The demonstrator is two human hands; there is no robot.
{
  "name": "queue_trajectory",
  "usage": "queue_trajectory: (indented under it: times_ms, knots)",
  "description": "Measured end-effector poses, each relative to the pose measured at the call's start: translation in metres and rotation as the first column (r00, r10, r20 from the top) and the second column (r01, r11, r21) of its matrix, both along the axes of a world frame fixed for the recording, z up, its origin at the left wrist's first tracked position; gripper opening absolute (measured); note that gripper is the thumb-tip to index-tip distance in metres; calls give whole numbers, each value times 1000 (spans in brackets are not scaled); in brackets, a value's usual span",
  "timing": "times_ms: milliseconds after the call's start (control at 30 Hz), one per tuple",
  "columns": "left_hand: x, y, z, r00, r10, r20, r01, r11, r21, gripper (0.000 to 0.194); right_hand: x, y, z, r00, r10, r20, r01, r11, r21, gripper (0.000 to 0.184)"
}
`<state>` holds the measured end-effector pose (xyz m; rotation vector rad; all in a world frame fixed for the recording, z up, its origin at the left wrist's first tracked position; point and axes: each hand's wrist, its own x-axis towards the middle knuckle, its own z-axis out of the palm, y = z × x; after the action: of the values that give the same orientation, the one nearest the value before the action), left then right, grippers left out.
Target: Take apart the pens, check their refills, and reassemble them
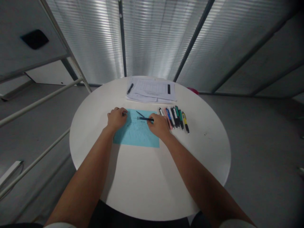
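A light blue sheet of paper [136, 134] lies flat on a round white table [147, 177]. My left hand [116, 118] rests on the sheet's upper left corner, fingers curled around something small I cannot make out. My right hand [158, 125] sits on the sheet's right edge, fingers closed on a dark pen [145, 119] that points left across the paper. A second thin dark piece [140, 114] lies on the sheet just above the pen.
Several pens in a row [175, 117], with black, blue, green, pink and yellow bodies, lie right of the blue sheet. A stack of white printed papers [153, 90] with a black pen [129, 89] on it sits at the far edge. Metal rails stand at the left.
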<state>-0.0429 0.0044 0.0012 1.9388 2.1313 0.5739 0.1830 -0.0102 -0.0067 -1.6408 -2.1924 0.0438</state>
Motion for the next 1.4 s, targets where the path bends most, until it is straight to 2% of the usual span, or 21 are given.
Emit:
queue_trajectory:
  times_ms: [600, 700, 800, 900, 1000, 1133, 1233, 1300, 1400]
  knots:
    - [0, 1, -2, 1000, -8, 15, 8, 1000, 28, 32, 1, 2, -2, 999, -6, -31, 5, 1000, -23, 14]
    - [1, 1, -1, 997, -23, 71, 19, 998, 61, 31, 2, 4, -2, 995, -32, -96, 36, 999, 32, 17]
    - [8, -1, 4, 972, -101, 211, 79, 991, 112, 31, 1, 3, -1, 990, -7, -139, 18, 997, 79, 22]
    - [19, -7, 13, 887, -242, 392, 202, 969, 141, 32, 0, 1, 1, 987, 53, -152, -37, 994, 105, 24]
    - [29, -12, 16, 789, -332, 517, 277, 943, 182, 30, 0, 0, 1, 980, 126, -154, -108, 986, 124, 26]
    - [34, -12, 12, 663, -329, 673, 247, 944, 219, 34, -1, 0, -2, 963, 205, -175, -182, 974, 138, 25]
    - [34, -9, 10, 581, -293, 760, 179, 956, 232, 33, 0, 1, -4, 954, 193, -231, -152, 971, 185, 24]
    - [33, -8, 12, 454, -261, 852, 114, 965, 235, 31, 0, 1, -3, 944, 150, -293, -94, 976, 198, 26]
    - [33, -8, 16, 149, -209, 966, 84, 977, 198, 30, 1, 0, 0, 927, 129, -352, -63, 979, 193, 37]
